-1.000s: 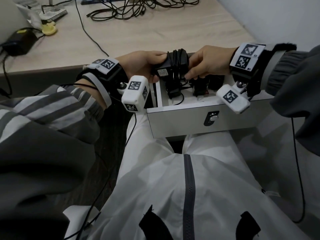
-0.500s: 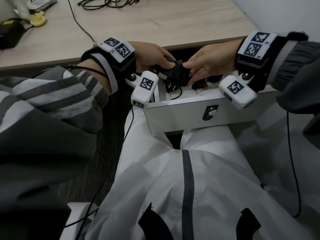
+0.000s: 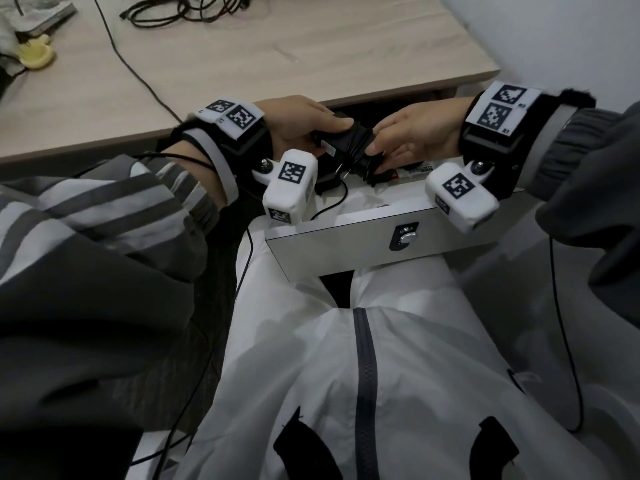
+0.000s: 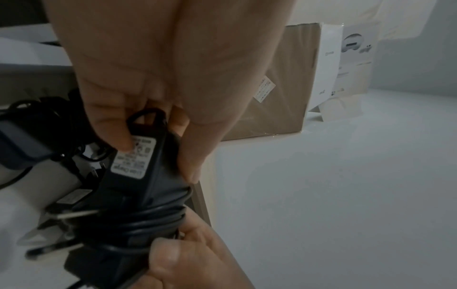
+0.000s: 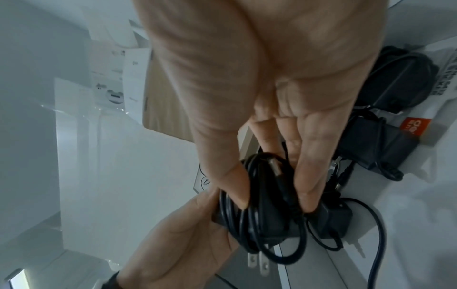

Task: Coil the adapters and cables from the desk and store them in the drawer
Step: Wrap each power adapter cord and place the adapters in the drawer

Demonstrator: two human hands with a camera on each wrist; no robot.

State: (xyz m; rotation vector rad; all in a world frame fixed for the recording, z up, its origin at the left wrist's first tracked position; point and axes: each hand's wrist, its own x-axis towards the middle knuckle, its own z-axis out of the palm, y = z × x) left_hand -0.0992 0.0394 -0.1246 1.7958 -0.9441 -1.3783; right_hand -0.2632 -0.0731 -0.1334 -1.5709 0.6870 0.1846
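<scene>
Black plastic, wound round with its own cord, the adapter [image 3: 348, 147] hangs between both hands just above the open drawer [image 3: 377, 240], its two plug prongs pointing down toward the drawer floor. The left hand [image 3: 301, 124] pinches the labelled end between fingertips and thumb; the right hand [image 3: 415, 133] clamps its fingers over the coiled turns, keeping them from springing loose. By my judgement the coiling of this one is done and the storing step is in hand: what comes next calls for lowering it into a free spot and letting go without the wrap unwinding. Other wrapped adapters [image 5: 378, 144] already lie in the drawer, and a loose cord [image 3: 332, 206] trails over its floor, so room is tight. On the wooden desk [image 3: 311, 53] a tangle of cables [image 3: 187, 10] waits, uncoiled.
</scene>
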